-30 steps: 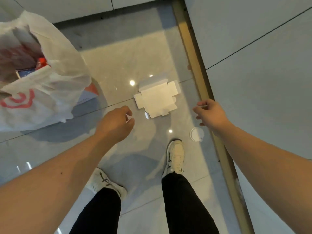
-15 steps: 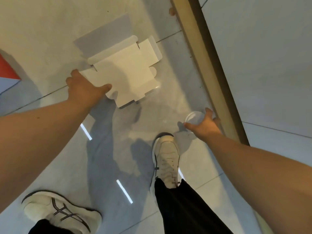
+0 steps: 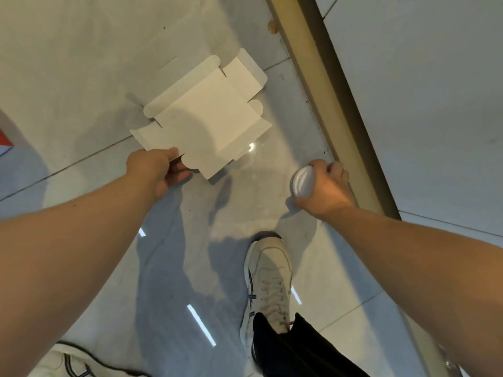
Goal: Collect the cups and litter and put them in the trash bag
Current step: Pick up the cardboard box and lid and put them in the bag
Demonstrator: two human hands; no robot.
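Both hands are down at the floor [image 3: 81, 77], each w/ its own piece of litter. Landmark: the tan floor strip [image 3: 326, 85] running diagonally along the wall side.

Left hand [image 3: 155, 170] pinches the near corner of the flattened white carton [image 3: 201, 118]: thumb on top of the flap, fingers [image 3: 178, 174] curled under it. The carton's near edge looks slightly raised; the rest lies flat on the tile, well left of the strip. Its long axis runs diagonally away from the hand, towards the strip's far end.

Right hand [image 3: 326, 189] is closed round a small round white lid [image 3: 303, 183], prob. a cup lid, held on edge just beside the strip, its face turned left. Whether it has cleared the floor I can't tell.

No trash bag in view, so nothing to say about its contents; no cups visible either. A red-and-pale shape at the far left edge, well apart from the strip, is too cropped to ID.

Judgement: pickup step abt done for both items. Next calls for lifting the carton by that corner. It's wide and floppy, so it may sag or catch on the bag mouth unless folded or fed in edge-first. The lid is the easy one.
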